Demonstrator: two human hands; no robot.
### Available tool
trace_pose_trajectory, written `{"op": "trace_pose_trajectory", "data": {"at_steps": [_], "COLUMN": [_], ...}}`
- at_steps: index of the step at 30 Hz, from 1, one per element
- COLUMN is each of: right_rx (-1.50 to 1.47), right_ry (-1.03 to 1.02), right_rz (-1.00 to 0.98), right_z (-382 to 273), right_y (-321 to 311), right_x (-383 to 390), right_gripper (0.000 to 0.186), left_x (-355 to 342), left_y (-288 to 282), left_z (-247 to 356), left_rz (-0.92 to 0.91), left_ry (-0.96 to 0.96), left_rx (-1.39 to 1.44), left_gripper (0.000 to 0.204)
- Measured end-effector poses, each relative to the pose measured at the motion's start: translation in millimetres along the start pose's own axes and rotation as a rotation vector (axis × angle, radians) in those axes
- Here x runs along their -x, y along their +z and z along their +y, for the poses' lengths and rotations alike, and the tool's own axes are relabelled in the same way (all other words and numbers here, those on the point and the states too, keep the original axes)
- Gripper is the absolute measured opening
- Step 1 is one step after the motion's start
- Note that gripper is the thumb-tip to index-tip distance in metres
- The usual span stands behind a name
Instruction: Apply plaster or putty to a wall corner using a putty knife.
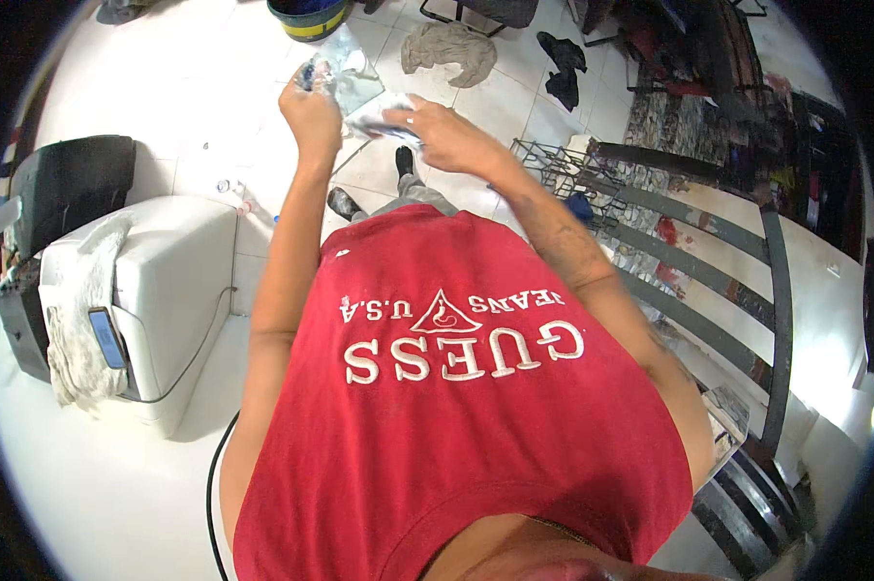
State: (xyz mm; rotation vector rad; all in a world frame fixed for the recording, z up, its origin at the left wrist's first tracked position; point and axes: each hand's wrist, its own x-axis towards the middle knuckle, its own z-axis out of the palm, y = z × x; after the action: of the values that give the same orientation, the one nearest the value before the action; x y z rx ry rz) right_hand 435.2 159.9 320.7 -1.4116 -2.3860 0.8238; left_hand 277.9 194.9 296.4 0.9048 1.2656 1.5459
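My left hand [311,121] is closed round a crumpled, translucent pale bag [354,82] with small dark and pinkish bits at the grip, held out above the tiled floor [166,97]. To its right, my right hand [437,136] grips a white-and-dark crumpled piece [379,124], smeared by motion, so what it is cannot be made out. It lies close by the bag's lower edge. My feet [404,165] show beneath my hands.
A green-and-yellow bucket [306,27], beige rag [446,48] and black cloth [561,87] sit ahead. At left are a white box [185,252] with a draped cloth and phone [106,337], and a black case [78,169]. A wire rack [543,165] and slatted metal frame [689,295] stand right.
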Motion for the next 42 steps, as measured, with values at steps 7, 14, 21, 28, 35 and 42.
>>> {"op": "trace_pose_trajectory", "data": {"at_steps": [7, 14, 21, 28, 35, 42], "right_rx": [-0.816, 0.027, 0.112, -0.307, 0.054, 0.080], "right_ry": [0.169, -0.260, 0.095, -0.012, 0.052, -0.045], "right_rz": [0.078, 0.321, 0.006, 0.403, 0.222, 0.016], "right_z": [2.6, -5.9, 90.6, -16.5, -25.0, -19.6], "right_y": [-76.9, -55.0, -17.2, -69.9, -44.2, -38.8], "right_x": [23.7, -8.1, 13.1, 13.2, 7.6, 20.0], "right_gripper": [0.062, 0.065, 0.063, 0.053, 0.048, 0.050], "left_x": [-3.8, 13.5, 17.3, 10.3, 17.5, 20.0], "left_y": [-18.7, -0.7, -4.0, -0.4, 23.8, 13.0], "left_z": [31.5, 29.6, 49.6, 38.3, 27.2, 37.5], "left_rz": [-0.219, -0.221, -0.222, -0.064, -0.066, -0.070], "left_ry": [-0.479, -0.680, -0.564, -0.308, -0.034, 0.036], "left_rx": [0.424, 0.776, 0.712, 0.311, 0.168, -0.031], "left_gripper": [0.016, 0.026, 0.030, 0.014, 0.015, 0.013]}}
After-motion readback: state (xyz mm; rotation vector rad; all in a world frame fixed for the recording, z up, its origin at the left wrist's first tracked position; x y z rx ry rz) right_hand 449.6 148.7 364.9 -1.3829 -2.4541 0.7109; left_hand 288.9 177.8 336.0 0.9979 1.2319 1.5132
